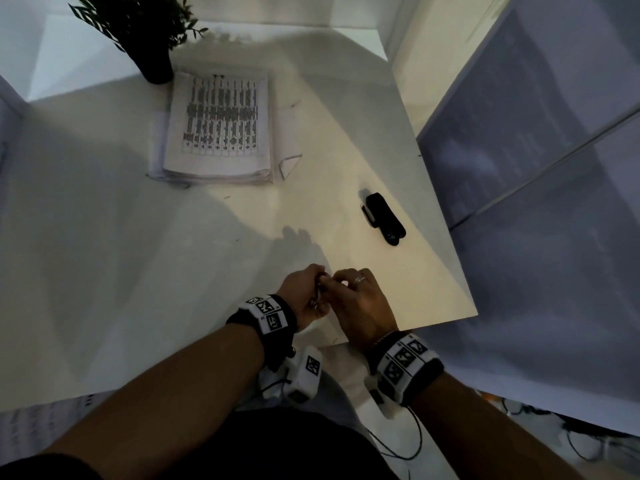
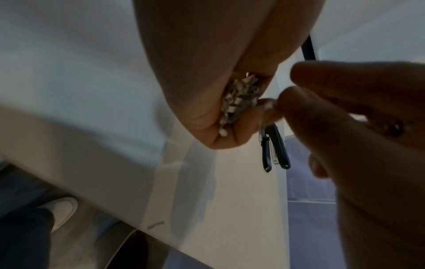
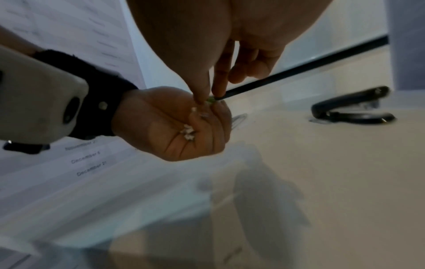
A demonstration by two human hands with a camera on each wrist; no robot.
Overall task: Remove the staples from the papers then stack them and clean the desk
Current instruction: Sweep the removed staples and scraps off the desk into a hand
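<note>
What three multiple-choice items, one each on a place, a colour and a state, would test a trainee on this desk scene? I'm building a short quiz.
1. Where does the paper stack lie?
A. beside the potted plant at the far side of the desk
B. on the floor
C. under the stapler

2. What colour is the stapler?
A. red
B. black
C. white

3. How is the left hand held?
A. flat on the desk
B. gripping the stapler
C. cupped around a small pile of pulled staples

Key: 1 A, the head view shows the stack next to the plant pot. 2 B, it is dark black in all three views. 3 C, the right wrist view shows staples in the curled palm, with the right hand pinching at its fingertips.
</note>
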